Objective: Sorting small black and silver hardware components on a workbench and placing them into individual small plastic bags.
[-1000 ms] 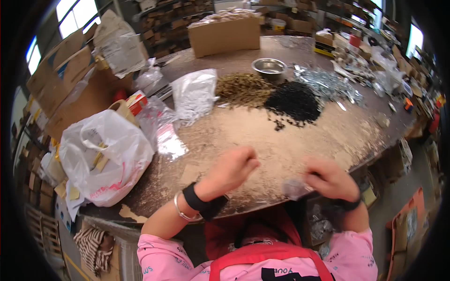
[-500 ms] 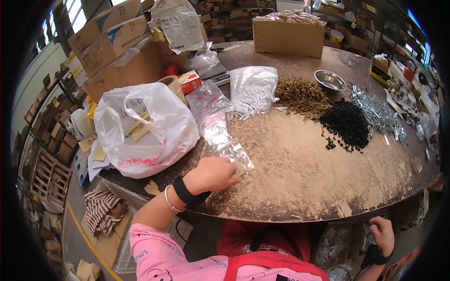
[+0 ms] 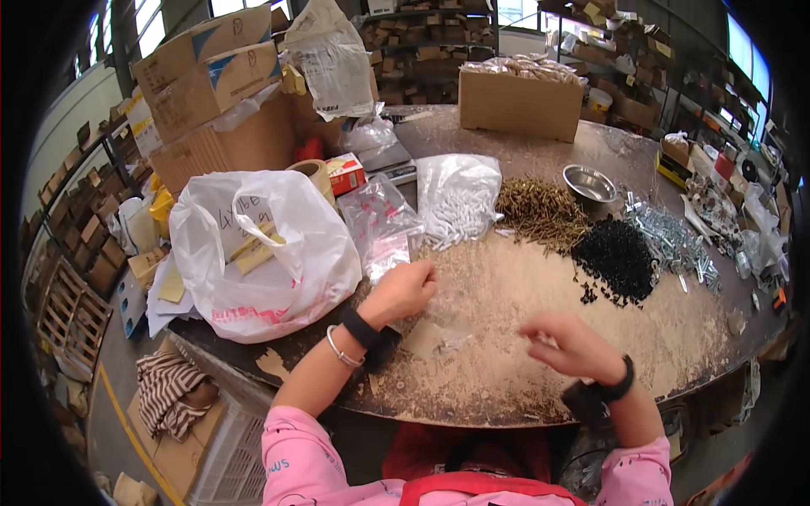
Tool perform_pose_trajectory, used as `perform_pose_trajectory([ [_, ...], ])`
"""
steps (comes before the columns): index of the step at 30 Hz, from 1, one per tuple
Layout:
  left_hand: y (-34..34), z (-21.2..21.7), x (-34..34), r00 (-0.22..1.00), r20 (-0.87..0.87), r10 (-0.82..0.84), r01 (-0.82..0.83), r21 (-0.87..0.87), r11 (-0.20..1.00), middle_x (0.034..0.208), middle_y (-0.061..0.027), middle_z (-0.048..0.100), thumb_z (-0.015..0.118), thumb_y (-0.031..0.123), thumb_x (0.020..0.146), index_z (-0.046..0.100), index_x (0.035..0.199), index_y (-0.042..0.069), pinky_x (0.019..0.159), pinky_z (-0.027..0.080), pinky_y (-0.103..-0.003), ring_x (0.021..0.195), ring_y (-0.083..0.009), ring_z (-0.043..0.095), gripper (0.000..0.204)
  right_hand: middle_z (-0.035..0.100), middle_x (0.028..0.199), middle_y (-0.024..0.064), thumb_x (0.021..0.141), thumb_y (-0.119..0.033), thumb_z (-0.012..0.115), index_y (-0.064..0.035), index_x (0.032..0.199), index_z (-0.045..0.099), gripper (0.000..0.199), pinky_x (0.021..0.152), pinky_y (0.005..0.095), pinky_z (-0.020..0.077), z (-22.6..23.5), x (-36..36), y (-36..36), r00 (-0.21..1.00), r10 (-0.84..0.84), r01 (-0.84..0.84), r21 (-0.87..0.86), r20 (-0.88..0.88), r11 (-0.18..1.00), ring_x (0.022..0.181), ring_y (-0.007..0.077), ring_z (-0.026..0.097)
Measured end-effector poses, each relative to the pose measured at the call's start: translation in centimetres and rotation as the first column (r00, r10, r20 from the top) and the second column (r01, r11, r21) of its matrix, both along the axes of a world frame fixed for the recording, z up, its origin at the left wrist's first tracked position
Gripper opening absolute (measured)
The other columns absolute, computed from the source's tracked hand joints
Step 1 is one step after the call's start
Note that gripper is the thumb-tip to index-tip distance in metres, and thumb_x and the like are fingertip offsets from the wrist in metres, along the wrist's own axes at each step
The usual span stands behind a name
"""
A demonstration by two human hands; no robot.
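Observation:
My left hand (image 3: pixel 405 292) is over the table beside the clear plastic zip bags (image 3: pixel 390 253), its fingers curled closed. Anything inside its grip is hidden. Just below it, a small clear plastic bag (image 3: pixel 454 341) lies on the worn tabletop (image 3: pixel 498 379). To the right, my right hand (image 3: pixel 569 344) is above the table with bent fingers, thumb and index finger apart, and nothing visible in it. White wall plugs (image 3: pixel 460 218) spill from a clear bag ahead. Beside them are piles of brass-coloured screws (image 3: pixel 540 211), black screws (image 3: pixel 618 260) and silver screws (image 3: pixel 671 232).
A white carrier bag (image 3: pixel 266 287) stands at the left, with stacked cartons (image 3: pixel 211 84) behind it. Tape rolls (image 3: pixel 314 177) and a red box (image 3: pixel 346 173) sit near it. A metal bowl (image 3: pixel 589 183) and an open carton (image 3: pixel 519 104) are farther back.
My right hand has come up from below the table edge to above the tabletop. My left hand has moved slightly up the table, and a clear bag now lies below it.

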State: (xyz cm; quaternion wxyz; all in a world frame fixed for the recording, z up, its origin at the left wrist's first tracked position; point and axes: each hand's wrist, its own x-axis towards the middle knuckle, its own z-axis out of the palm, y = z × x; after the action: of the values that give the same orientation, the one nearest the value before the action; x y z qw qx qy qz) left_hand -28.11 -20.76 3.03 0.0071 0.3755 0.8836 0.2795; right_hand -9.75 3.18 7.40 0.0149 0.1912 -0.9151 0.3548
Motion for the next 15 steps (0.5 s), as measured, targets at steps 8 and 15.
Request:
perform_pose_trajectory([
  [8,1.1,0.4,2.3,0.877,0.41,-0.25,-0.06,0.61,0.79,0.069,-0.0123,0.06,0.056,0.009,0.079,0.058,0.084,0.0,0.061,0.047,-0.032,0.066,-0.0198,0.061,0.011,0.059,0.074,0.0177,0.078,-0.008,0.059,-0.0011,0.081,0.059,0.008,0.061,0.0365,0.0455,-1.8,-11.3,-5.9,0.963,-0.16,0.118,-0.195,-0.216,0.974,0.07,0.0317,0.059],
  [15,-0.2,-0.2,1.6,0.967,0.215,0.139,-0.217,0.394,0.893,0.069,-0.0109,0.063,0.063,0.021,0.075,0.063,0.079,0.005,0.059,0.048,-0.035,0.066,-0.0271,0.062,0.016,0.053,0.067,0.0118,0.076,-0.002,0.059,-0.002,0.082,0.058,0.006,0.059,0.0355,0.0436,-2.5,-12.3,-6.9,0.805,-0.23,0.131,-0.215,-0.547,0.968,0.062,0.0315,0.053],
])
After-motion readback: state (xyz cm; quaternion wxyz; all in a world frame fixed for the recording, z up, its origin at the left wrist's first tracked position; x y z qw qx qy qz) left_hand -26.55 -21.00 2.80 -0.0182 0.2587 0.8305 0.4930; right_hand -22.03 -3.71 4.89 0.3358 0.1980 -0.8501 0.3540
